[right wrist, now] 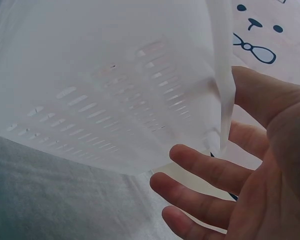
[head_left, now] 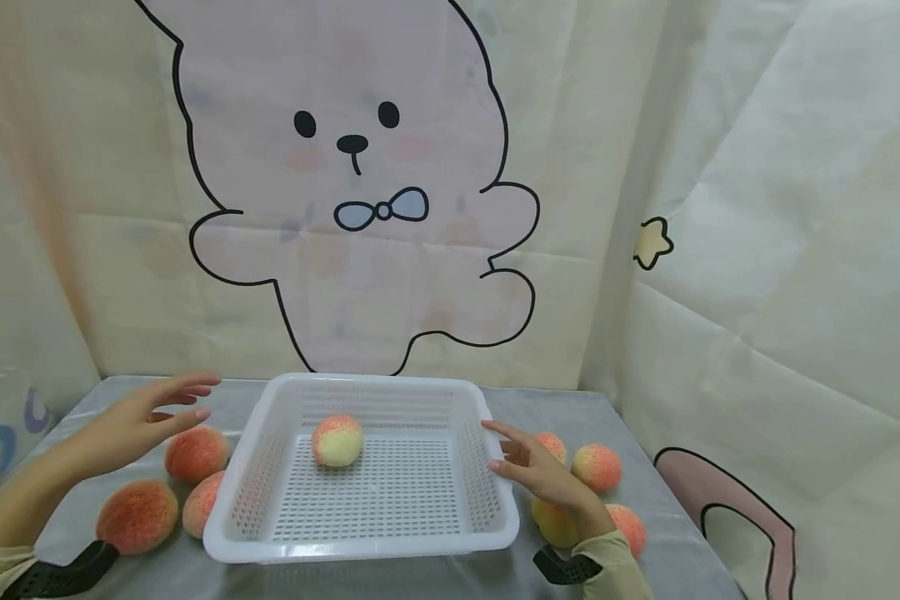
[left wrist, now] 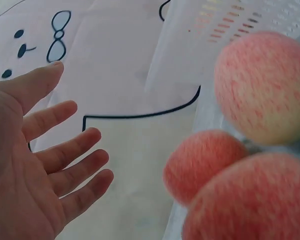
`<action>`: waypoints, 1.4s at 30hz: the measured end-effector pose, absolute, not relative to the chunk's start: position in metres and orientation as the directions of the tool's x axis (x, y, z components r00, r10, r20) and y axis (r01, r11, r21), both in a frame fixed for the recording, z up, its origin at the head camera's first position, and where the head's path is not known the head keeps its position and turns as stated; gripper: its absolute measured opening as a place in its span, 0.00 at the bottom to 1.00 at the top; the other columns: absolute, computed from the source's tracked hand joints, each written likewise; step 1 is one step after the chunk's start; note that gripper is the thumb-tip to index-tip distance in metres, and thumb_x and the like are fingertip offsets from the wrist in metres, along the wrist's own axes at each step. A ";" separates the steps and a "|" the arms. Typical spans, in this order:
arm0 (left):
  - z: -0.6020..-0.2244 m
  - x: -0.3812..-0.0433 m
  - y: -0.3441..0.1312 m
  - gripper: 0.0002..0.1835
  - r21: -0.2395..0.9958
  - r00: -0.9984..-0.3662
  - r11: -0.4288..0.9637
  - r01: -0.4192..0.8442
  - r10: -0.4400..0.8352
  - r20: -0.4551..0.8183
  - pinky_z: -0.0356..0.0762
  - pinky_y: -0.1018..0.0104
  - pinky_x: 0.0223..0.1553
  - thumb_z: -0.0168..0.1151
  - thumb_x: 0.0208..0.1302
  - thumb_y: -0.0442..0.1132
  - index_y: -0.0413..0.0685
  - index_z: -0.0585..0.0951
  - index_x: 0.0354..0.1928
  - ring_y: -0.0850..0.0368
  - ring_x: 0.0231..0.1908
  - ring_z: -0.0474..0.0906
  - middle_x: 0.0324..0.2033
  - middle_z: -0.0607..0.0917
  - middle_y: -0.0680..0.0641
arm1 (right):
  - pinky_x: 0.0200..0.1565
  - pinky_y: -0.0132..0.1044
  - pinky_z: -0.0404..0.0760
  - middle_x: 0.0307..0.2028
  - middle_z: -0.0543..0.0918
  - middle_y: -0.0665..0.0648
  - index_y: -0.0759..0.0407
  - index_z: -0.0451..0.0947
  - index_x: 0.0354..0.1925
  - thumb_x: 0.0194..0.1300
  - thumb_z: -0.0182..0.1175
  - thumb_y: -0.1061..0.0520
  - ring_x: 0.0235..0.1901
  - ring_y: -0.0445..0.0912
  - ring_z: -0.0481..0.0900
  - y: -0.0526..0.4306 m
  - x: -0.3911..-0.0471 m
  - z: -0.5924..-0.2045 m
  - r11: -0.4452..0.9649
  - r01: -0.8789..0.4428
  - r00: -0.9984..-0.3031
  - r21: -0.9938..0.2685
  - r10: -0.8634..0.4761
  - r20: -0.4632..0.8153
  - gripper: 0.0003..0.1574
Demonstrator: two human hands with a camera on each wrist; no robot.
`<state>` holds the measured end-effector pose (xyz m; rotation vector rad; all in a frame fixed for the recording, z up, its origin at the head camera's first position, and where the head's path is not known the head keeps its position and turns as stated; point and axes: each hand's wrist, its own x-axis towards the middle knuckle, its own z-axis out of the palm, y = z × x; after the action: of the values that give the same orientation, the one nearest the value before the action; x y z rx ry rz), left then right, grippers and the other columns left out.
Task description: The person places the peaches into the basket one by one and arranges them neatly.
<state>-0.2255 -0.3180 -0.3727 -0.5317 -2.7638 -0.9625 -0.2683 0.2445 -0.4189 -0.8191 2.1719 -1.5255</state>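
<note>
A white plastic basket (head_left: pixel 375 550) with slotted walls stands on the table, one pink-and-yellow peach (head_left: pixel 337 441) inside it toward the left. My left hand (head_left: pixel 146 421) hovers left of the basket, fingers spread and slightly bent; nothing is in it. Near and below that hand lie three reddish peaches (head_left: pixel 137 517), which also fill the right side of the left wrist view. At the basket's right rim is my right hand (head_left: pixel 543 471), its thumb and fingertips at the edge. In the right wrist view the fingers reach loosely beside the basket wall (right wrist: pixel 80 60), not curled round it.
Several more peaches (head_left: pixel 597 467) lie right of the basket, partly hidden behind the right hand. Grey cloth covers the table (head_left: pixel 562 404). A curtain (head_left: pixel 607 100) with a cartoon bear hangs behind and on both sides.
</note>
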 end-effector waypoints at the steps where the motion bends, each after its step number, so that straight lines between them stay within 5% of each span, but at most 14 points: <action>1: -0.376 -0.222 -0.324 0.27 0.565 -0.926 0.736 0.375 0.263 0.272 0.83 0.50 0.46 0.62 0.71 0.44 0.45 0.71 0.69 0.84 0.50 0.69 0.60 0.81 0.54 | 0.52 0.40 0.85 0.67 0.70 0.79 0.61 0.48 0.80 0.77 0.54 0.57 0.58 0.61 0.80 0.244 -0.269 -0.419 0.244 -0.250 -0.763 -0.937 -0.646 0.035 0.42; 5: -0.389 -0.211 -0.349 0.26 0.566 -0.936 0.749 0.344 0.222 0.274 0.76 0.73 0.38 0.62 0.72 0.43 0.44 0.72 0.68 0.91 0.47 0.66 0.53 0.70 0.83 | 0.52 0.41 0.85 0.67 0.69 0.78 0.61 0.47 0.80 0.77 0.54 0.57 0.58 0.59 0.80 0.243 -0.270 -0.420 0.236 -0.245 -0.760 -0.940 -0.649 0.035 0.42; 7: -0.396 -0.206 -0.359 0.26 0.592 -0.950 0.744 0.310 0.215 0.227 0.77 0.72 0.38 0.59 0.74 0.43 0.43 0.72 0.69 0.90 0.46 0.67 0.51 0.66 0.89 | 0.52 0.40 0.85 0.67 0.70 0.78 0.61 0.48 0.80 0.77 0.55 0.57 0.58 0.59 0.80 0.244 -0.269 -0.420 0.249 -0.246 -0.770 -0.937 -0.637 0.033 0.42; 14: -0.422 -0.195 -0.392 0.25 0.669 -0.952 0.690 0.275 0.292 0.091 0.75 0.77 0.38 0.54 0.77 0.39 0.43 0.70 0.72 0.91 0.50 0.66 0.56 0.66 0.88 | 0.52 0.40 0.85 0.67 0.71 0.76 0.60 0.49 0.80 0.77 0.55 0.55 0.58 0.61 0.80 0.246 -0.267 -0.419 0.276 -0.233 -0.787 -0.933 -0.617 0.014 0.42; 17: -0.436 -0.196 -0.403 0.26 0.730 -0.915 0.605 0.318 0.397 0.070 0.75 0.78 0.39 0.51 0.77 0.33 0.48 0.68 0.74 0.90 0.53 0.66 0.60 0.65 0.87 | 0.52 0.40 0.85 0.67 0.70 0.77 0.61 0.48 0.80 0.77 0.54 0.56 0.57 0.61 0.80 0.246 -0.266 -0.419 0.262 -0.229 -0.782 -0.937 -0.623 0.017 0.42; 20: -0.448 -0.198 -0.411 0.29 0.805 -0.879 0.529 0.270 0.476 -0.018 0.76 0.76 0.40 0.49 0.77 0.33 0.63 0.65 0.75 0.90 0.53 0.65 0.61 0.63 0.88 | 0.51 0.40 0.85 0.67 0.70 0.78 0.62 0.48 0.80 0.77 0.54 0.57 0.57 0.61 0.81 0.246 -0.266 -0.421 0.247 -0.226 -0.777 -0.942 -0.629 0.022 0.42; 24: -0.457 -0.198 -0.417 0.31 0.879 -0.818 0.433 0.199 0.567 -0.094 0.77 0.76 0.42 0.47 0.77 0.31 0.59 0.61 0.78 0.90 0.55 0.64 0.64 0.63 0.87 | 0.52 0.41 0.85 0.66 0.70 0.78 0.61 0.48 0.80 0.77 0.55 0.57 0.57 0.60 0.81 0.246 -0.267 -0.421 0.242 -0.225 -0.774 -0.944 -0.632 0.022 0.43; 27: -0.462 -0.198 -0.419 0.31 0.881 -0.796 0.412 0.231 0.601 -0.073 0.75 0.77 0.43 0.48 0.76 0.28 0.45 0.60 0.78 0.90 0.57 0.64 0.66 0.65 0.84 | 0.52 0.40 0.85 0.67 0.71 0.77 0.62 0.48 0.80 0.76 0.55 0.56 0.57 0.57 0.81 0.246 -0.268 -0.420 0.239 -0.233 -0.774 -0.943 -0.632 0.031 0.43; 32: -0.470 -0.195 -0.418 0.31 0.857 -0.792 0.417 0.302 0.610 -0.017 0.74 0.78 0.44 0.50 0.74 0.26 0.52 0.66 0.75 0.89 0.58 0.65 0.67 0.68 0.80 | 0.52 0.41 0.85 0.68 0.70 0.77 0.61 0.47 0.80 0.76 0.56 0.56 0.57 0.52 0.82 0.247 -0.269 -0.420 0.237 -0.229 -0.766 -0.944 -0.642 0.025 0.44; 37: -0.473 -0.195 -0.418 0.33 0.900 -0.789 0.380 0.213 0.611 -0.071 0.75 0.78 0.45 0.50 0.74 0.28 0.64 0.65 0.75 0.86 0.56 0.68 0.64 0.66 0.84 | 0.52 0.42 0.85 0.68 0.70 0.76 0.60 0.47 0.80 0.76 0.56 0.56 0.56 0.52 0.83 0.248 -0.268 -0.420 0.236 -0.228 -0.769 -0.945 -0.639 0.026 0.43; 42: -0.475 -0.196 -0.418 0.32 0.925 -0.784 0.367 0.094 0.601 -0.158 0.75 0.79 0.46 0.50 0.76 0.30 0.58 0.61 0.78 0.85 0.55 0.70 0.61 0.66 0.87 | 0.52 0.42 0.85 0.68 0.70 0.76 0.61 0.48 0.80 0.76 0.56 0.56 0.57 0.55 0.82 0.248 -0.268 -0.419 0.238 -0.232 -0.773 -0.943 -0.634 0.030 0.43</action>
<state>-0.1958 -0.4183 -0.4752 -0.8249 -2.9614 -1.9411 -0.2676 0.2480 -0.4189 -0.7984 2.1585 -1.5476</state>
